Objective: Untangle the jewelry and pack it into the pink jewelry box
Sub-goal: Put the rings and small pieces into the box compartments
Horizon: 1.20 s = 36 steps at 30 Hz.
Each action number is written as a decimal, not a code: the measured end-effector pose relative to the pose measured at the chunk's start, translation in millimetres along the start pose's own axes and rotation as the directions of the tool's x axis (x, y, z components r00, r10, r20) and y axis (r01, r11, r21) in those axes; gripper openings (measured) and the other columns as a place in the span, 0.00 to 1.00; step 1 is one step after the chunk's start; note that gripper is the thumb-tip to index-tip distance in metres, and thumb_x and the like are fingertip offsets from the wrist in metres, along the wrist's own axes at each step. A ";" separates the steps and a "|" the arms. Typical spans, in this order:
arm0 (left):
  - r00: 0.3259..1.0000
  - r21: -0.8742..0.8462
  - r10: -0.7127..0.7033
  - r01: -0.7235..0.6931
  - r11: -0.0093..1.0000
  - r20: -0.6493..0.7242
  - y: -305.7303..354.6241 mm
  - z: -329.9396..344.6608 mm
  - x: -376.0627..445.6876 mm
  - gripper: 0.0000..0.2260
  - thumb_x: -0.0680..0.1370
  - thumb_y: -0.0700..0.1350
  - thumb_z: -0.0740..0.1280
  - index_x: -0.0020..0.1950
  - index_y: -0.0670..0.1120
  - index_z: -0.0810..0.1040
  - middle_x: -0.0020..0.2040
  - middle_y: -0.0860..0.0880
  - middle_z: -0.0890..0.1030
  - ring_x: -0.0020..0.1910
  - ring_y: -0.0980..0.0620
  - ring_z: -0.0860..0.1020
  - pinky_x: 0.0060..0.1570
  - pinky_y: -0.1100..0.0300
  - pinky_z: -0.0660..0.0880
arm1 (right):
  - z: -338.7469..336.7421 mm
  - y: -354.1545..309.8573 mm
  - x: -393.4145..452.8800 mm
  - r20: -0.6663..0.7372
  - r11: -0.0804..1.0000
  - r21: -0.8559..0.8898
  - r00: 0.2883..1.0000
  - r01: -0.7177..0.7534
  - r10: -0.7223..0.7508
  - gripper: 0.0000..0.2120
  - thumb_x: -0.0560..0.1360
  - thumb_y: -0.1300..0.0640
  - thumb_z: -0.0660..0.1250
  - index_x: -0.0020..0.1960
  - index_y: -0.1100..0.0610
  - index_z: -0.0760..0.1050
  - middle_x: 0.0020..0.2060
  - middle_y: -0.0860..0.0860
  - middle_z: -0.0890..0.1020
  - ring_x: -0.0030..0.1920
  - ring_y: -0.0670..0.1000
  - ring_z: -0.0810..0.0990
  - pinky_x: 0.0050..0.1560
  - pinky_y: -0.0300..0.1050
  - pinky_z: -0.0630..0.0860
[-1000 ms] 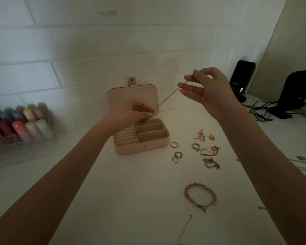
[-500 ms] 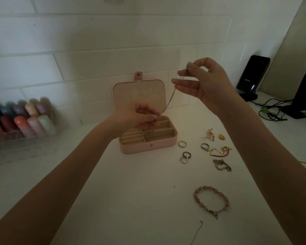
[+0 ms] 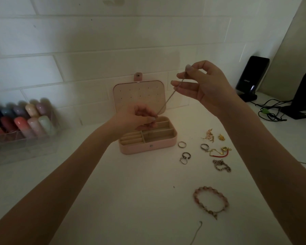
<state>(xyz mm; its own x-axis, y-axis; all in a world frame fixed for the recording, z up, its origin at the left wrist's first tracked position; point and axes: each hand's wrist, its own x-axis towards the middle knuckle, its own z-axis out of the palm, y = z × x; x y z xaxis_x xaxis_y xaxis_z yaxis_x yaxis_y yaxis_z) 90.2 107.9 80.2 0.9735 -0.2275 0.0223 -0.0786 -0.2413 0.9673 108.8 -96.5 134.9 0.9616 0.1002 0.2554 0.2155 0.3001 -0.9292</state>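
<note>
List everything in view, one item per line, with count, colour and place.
jewelry box: one, pink, lid open, at the back of the table.
chain: one, silver, stretched between both hands above the box.
rings: four, silver, on the table right of the box.
gold pieces: a few, gold, beyond the rings.
red cord bracelet: one, red and gold, beside the rings.
chain bracelet: one, silver, in front of the red cord.
bead bracelet: one, pink, nearest on the table.
bottles: about ten, mixed colours, in a clear case at the left.
speaker: one, black, far right.
left hand: pinches the chain's lower end.
right hand: pinches its upper end.
</note>
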 end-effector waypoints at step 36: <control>0.994 0.248 0.103 -0.105 0.963 0.024 -14.7 6.4 -1.4 0.08 0.78 0.43 0.68 0.56 0.47 0.75 0.34 0.59 0.83 0.37 0.70 0.78 0.38 0.79 0.68 | 3.8 25.5 -2.6 0.164 0.570 -0.822 0.966 0.022 0.200 0.06 0.71 0.61 0.74 0.41 0.59 0.77 0.30 0.48 0.79 0.25 0.37 0.74 0.28 0.29 0.71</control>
<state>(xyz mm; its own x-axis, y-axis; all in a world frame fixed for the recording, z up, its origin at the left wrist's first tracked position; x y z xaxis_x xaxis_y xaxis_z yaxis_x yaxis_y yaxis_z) 88.7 105.8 64.3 0.9549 -0.2737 0.1155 -0.2316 -0.4422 0.8665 111.1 -85.5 111.6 0.9442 0.3123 0.1048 0.2830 -0.6062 -0.7432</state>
